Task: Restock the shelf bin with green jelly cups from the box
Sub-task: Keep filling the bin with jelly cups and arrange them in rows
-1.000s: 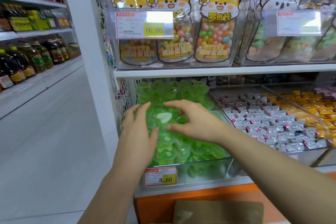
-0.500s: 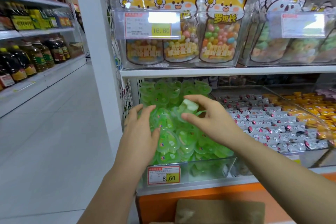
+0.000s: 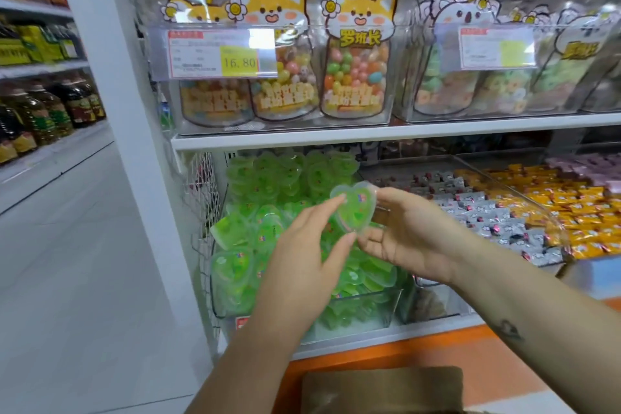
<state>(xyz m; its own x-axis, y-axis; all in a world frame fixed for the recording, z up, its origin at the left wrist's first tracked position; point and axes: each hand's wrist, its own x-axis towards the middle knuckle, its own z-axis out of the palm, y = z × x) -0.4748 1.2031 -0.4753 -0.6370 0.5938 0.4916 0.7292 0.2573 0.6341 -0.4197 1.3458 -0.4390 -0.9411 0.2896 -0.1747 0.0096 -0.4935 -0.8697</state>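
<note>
A heart-shaped green jelly cup [image 3: 354, 207] is held up in front of me, above the pile in the clear shelf bin [image 3: 364, 311]. My right hand [image 3: 408, 233] holds it from the right, thumb on its upper edge and fingers behind it. From the left, my left hand [image 3: 302, 257] pinches the same cup between forefinger and thumb. The bin is heaped with many more green jelly cups [image 3: 265, 185], up to its back wall. The brown cardboard box [image 3: 381, 390] lies at the bottom edge, below my arms; its inside is hidden.
Beside the green bin stand clear bins of silver-wrapped sweets [image 3: 484, 208] and orange-wrapped sweets [image 3: 571, 198]. The shelf above [image 3: 369, 136] carries candy bags behind price tags. A white post [image 3: 111, 104] borders the shelf on the left, with the aisle floor [image 3: 74, 262] beyond.
Both hands have lifted off the pile. My right hand raised one jelly cup and turned it upright, and my left hand came up to pinch it.
</note>
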